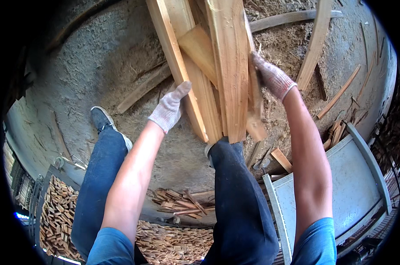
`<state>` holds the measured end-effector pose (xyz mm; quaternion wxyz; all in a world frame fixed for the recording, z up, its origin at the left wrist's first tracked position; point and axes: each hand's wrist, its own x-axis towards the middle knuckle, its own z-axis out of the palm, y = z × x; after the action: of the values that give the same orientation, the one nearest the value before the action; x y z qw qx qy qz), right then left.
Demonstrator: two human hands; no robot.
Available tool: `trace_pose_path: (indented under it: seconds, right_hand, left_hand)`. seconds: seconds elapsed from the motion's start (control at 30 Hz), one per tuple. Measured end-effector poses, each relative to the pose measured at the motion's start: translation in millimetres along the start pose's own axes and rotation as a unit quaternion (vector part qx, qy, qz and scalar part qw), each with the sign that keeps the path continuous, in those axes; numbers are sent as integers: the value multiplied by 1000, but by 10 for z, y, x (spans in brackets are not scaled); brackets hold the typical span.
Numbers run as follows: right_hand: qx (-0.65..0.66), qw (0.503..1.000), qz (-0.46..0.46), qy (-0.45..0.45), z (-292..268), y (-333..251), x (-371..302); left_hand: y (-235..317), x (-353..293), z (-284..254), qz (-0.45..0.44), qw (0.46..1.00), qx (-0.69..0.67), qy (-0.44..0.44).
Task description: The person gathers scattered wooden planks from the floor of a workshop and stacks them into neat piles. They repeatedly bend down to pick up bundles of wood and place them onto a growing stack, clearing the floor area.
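Note:
A bundle of long, rough-sawn wooden planks (230,66) lies lengthwise before me, some crossing at angles, with near ends by my right shoe. My left hand (171,106), in a whitish knit glove, grips the narrow plank (175,53) on the bundle's left side. Its thumb lies over the top and the other fingers are hidden beneath. On the opposite side, my right hand (275,77), in a similar, dirtier glove, is closed against the edge of the right-hand planks. Its fingertips are partly hidden and slightly blurred.
Loose slats and a curved strip (292,20) lie on the dusty concrete floor (89,57). To the right stands a grey metal chute-like tray (350,176). Many small cut wood pieces (173,243) are heaped below, with more in a bin (56,216) at left.

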<state>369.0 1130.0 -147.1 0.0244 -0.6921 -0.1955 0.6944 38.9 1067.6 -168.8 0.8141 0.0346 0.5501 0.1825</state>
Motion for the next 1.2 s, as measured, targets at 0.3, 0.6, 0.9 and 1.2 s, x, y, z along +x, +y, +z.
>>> trace_pose_path:
  seconds: [0.3, 0.6, 0.9, 1.2]
  right_hand:
    - [240, 971, -16, 4, 497, 149, -202]
    - [206, 971, -110, -53, 648, -267, -925]
    - [224, 970, -92, -34, 821, -1102, -1911]
    - [175, 981, 64, -54, 1084, -883, -3986]
  left_hand:
    - [255, -63, -129, 24, 991, 115, -68]
    - [580, -611, 467, 21, 990, 107, -91]
    - [1212, -1549, 891, 85, 988, 112, -66]
    - [586, -3793, 1229, 3, 912, 410, 23]
